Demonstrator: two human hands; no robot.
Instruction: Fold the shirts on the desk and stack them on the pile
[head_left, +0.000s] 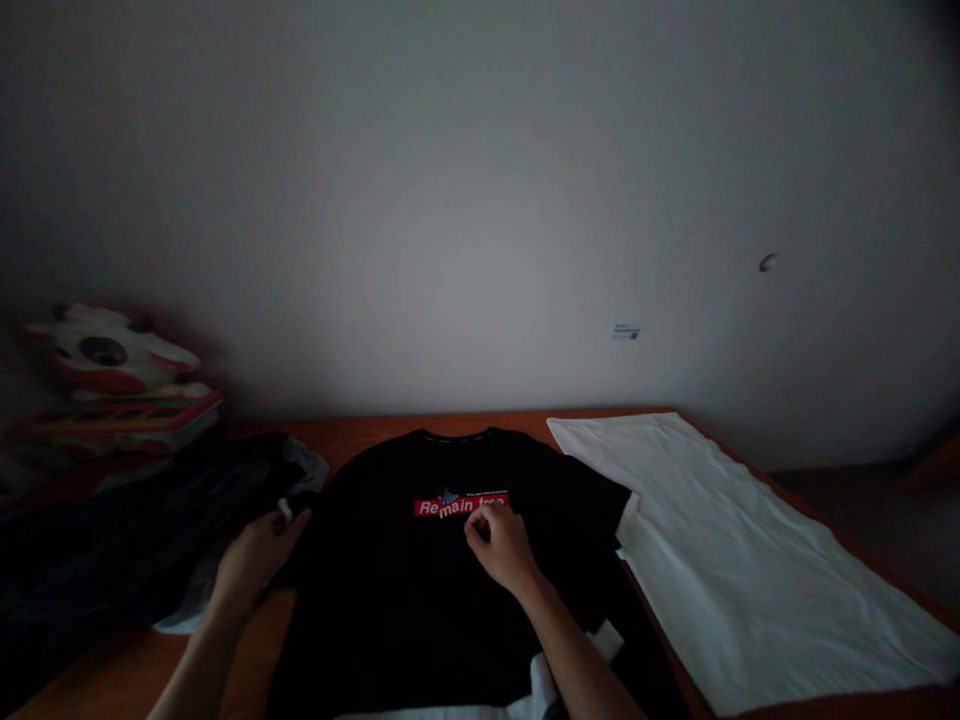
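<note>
A black T-shirt (390,590) lies spread out, its collar toward the wall and a red "Remain free" print (427,508) on its chest. At the left sleeve, my left hand (255,558) has its fingers closed on the cuff, beside a bit of white trim. My right hand (502,545) is over the chest, just below the print and covering its right end. Its thumb and forefinger meet in a ring, and no cloth shows between them. White cloth shows at the right sleeve's edge and beneath my right forearm.
To the right lies a flat white cloth (735,560). Dark clothes (112,540) are heaped at the left, in front of a cow-shaped toy keyboard (127,380). The wooden surface (360,432) meets a pale wall (450,200) bearing a small sticker (626,332) and a hook (766,262).
</note>
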